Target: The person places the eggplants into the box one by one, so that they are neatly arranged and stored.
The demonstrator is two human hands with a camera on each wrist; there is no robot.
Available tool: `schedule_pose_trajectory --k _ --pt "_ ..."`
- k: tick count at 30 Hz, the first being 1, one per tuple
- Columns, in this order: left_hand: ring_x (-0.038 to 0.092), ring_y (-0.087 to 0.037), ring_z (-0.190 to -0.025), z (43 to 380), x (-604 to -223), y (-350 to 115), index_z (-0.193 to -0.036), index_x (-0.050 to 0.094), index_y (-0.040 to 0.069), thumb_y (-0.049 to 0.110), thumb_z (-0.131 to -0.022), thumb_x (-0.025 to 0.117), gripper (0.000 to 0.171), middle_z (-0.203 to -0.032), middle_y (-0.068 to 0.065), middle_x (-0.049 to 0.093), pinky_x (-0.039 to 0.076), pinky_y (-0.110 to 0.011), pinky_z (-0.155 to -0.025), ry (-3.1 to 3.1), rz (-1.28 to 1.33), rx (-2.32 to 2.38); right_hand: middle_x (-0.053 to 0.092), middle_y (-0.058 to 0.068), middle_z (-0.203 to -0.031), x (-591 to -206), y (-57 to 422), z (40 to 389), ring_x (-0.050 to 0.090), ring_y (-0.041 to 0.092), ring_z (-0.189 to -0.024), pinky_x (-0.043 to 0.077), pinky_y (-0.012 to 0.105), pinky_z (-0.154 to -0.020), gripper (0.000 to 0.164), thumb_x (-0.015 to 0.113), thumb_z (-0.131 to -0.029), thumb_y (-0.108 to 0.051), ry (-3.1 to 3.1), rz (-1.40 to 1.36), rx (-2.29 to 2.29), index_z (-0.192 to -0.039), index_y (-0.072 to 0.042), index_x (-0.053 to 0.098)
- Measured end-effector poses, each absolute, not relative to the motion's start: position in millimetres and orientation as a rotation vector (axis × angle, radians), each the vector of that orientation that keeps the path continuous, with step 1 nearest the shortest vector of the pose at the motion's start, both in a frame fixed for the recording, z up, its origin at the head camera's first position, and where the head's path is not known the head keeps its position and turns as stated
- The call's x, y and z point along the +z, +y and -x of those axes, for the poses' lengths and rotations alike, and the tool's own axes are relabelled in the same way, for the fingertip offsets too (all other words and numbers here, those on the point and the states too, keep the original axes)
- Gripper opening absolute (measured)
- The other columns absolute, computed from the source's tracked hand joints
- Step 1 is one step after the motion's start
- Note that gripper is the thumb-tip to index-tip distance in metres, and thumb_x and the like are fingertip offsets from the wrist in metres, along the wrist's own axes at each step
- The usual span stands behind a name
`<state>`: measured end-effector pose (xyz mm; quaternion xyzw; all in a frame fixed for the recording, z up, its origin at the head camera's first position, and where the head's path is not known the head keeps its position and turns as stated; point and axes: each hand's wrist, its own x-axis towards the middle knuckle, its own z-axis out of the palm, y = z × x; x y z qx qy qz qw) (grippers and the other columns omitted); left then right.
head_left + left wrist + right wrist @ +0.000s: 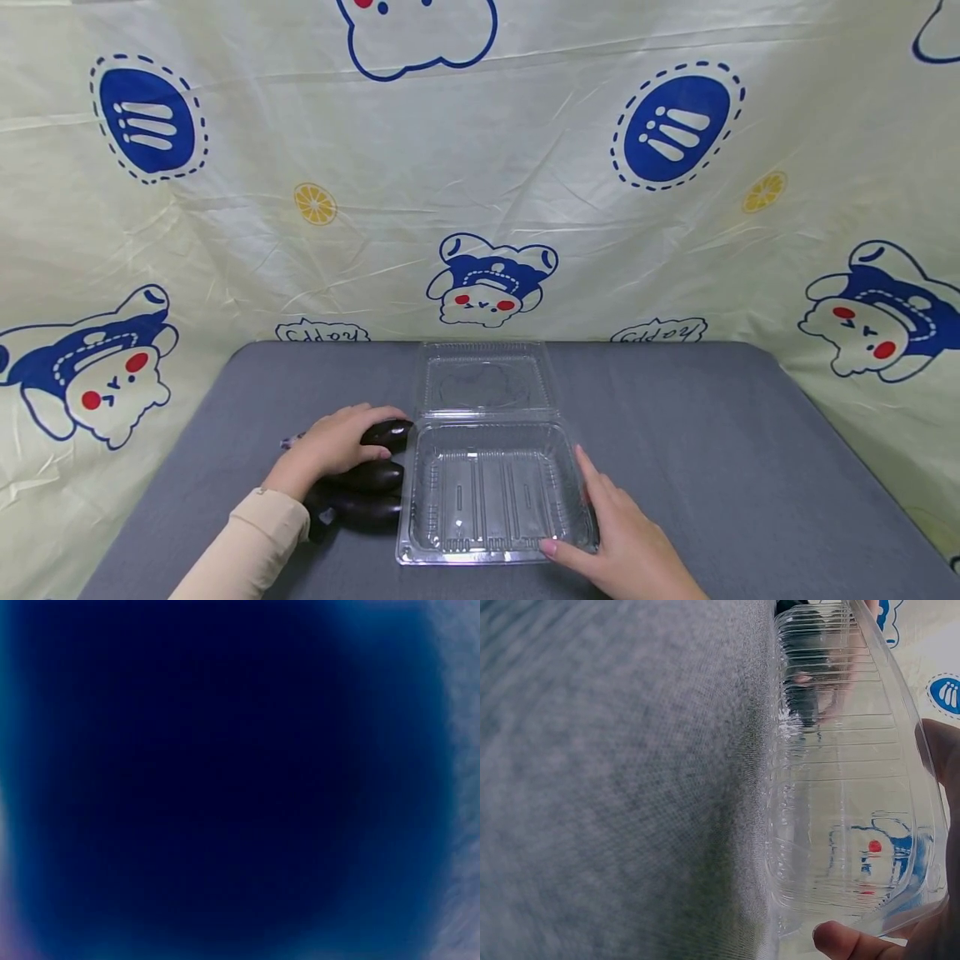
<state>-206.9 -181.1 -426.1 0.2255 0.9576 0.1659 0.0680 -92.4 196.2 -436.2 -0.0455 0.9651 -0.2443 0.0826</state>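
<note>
My left hand [333, 446] grips a dark, glossy eggplant [390, 433] from above, thumb on the near side and fingers over the far side. Part of that eggplant is hidden under the palm. Two more eggplants, a middle one [375, 477] and a near one [367, 510], lie beside it. To their right stands a clear plastic clamshell container [495, 557], its lid [486, 379] folded back flat. My right hand [626, 533] holds the container's near right corner, thumb at the front rim and fingers along the right side. The left wrist view is almost wholly dark.
A grey cloth-covered table [690, 450] carries everything. Behind it and at both sides hangs a pale curtain [562, 167] with blue cartoon prints. The eggplants' right ends lie close against the container's left wall.
</note>
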Motion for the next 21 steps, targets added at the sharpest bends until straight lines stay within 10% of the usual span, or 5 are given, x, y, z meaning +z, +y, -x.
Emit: schedule_pose_trajectory --k 21 --pt "0.057 -0.023 -0.097 190.2 -404.7 -186.1 -0.135 0.057 0.032 0.031 -0.087 0.076 0.052 -0.105 -0.003 0.061 0.045 -0.044 -0.075 3.206 -0.735 0.466 0.052 0.011 -0.141 -436.8 196.1 92.7 0.055 0.028 -0.123 0.052 0.055 -0.079 0.119 0.067 -0.071 -0.079 2.881 0.143 -0.709 -0.161 -0.024 0.011"
